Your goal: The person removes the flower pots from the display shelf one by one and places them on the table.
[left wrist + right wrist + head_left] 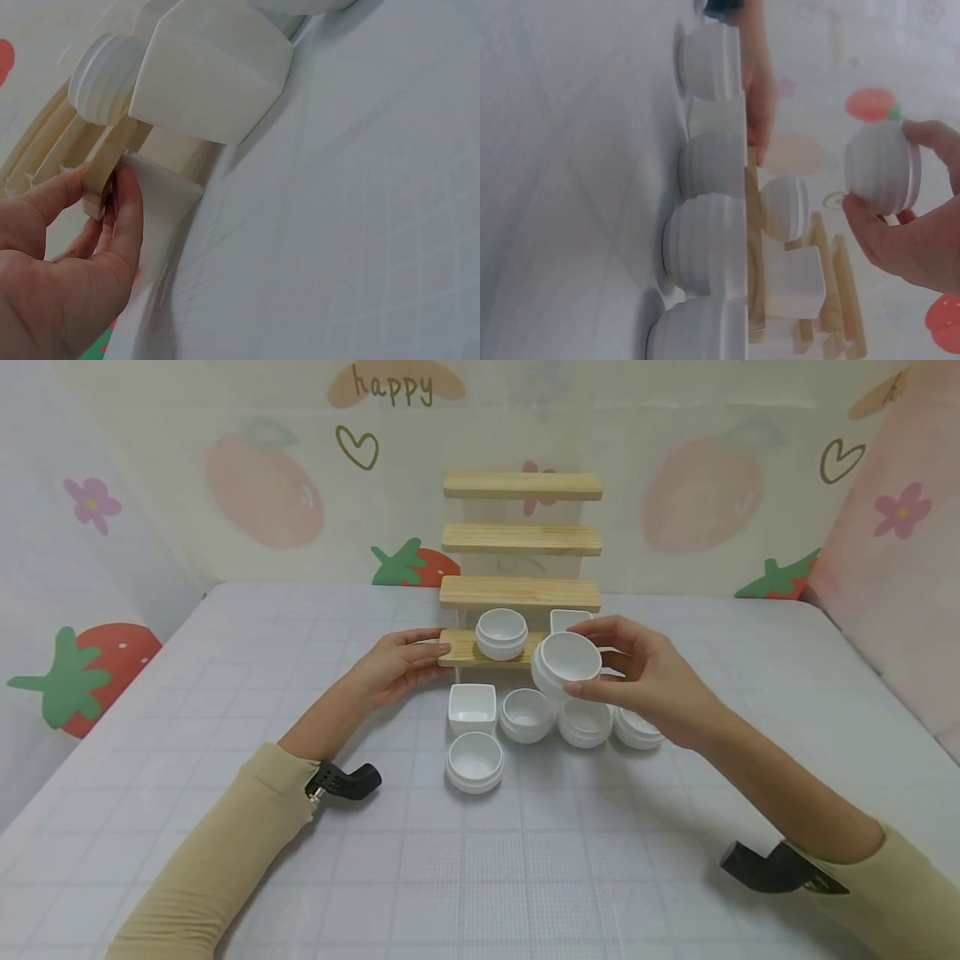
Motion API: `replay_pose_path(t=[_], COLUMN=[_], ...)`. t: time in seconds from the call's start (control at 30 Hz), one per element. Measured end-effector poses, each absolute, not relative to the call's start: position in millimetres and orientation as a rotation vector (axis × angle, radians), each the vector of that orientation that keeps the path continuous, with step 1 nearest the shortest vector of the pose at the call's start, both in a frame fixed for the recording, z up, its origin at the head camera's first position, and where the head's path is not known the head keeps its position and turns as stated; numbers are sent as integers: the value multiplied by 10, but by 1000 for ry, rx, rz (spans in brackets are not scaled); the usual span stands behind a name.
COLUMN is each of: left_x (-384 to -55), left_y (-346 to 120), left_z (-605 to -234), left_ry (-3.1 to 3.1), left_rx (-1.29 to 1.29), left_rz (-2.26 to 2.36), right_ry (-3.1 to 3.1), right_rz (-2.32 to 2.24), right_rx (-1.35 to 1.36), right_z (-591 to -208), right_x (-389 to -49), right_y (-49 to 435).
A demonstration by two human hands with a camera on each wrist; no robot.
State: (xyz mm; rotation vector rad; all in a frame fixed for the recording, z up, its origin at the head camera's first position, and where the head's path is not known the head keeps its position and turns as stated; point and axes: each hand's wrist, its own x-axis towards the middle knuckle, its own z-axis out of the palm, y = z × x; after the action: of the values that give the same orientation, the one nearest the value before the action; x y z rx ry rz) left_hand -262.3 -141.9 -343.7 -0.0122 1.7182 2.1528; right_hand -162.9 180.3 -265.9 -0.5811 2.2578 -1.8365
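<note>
My right hand (651, 681) grips a small round white pot (567, 664) by its side, thumb low and fingers at the rim. In the right wrist view this pot (877, 169) is held in the air, apart from the shelf. My left hand (397, 667) pinches the left end of the lowest wooden board (462, 649) of a tiered stand. The left wrist view shows its thumb above the board end (97, 180) and fingers below. On that board sit a round white pot (501, 635) and, partly behind the held one, a square white pot (570, 619).
In front of the stand, a square white pot (472, 708) and several round white pots (527, 717) stand on the table (480, 877), one round pot (475, 762) nearer me. Three higher boards (521, 540) rise in steps behind. A patterned backdrop (510, 435) closes the back.
</note>
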Motion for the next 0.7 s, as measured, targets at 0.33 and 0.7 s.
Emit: replay_pose_path(t=[0.33, 0.7], left_x=[-2618, -2622], left_y=[-1417, -1418], left_z=[-3431, -3437], left_ry=[1704, 1704], left_rx=[-18, -17], left_rz=[2159, 2161], right_ry=[2212, 2216], right_rz=[-1831, -1782], right_rx=[-608, -615], right_z=[-2722, -2771], right_x=[-1542, -1459], right_y=[1799, 1791])
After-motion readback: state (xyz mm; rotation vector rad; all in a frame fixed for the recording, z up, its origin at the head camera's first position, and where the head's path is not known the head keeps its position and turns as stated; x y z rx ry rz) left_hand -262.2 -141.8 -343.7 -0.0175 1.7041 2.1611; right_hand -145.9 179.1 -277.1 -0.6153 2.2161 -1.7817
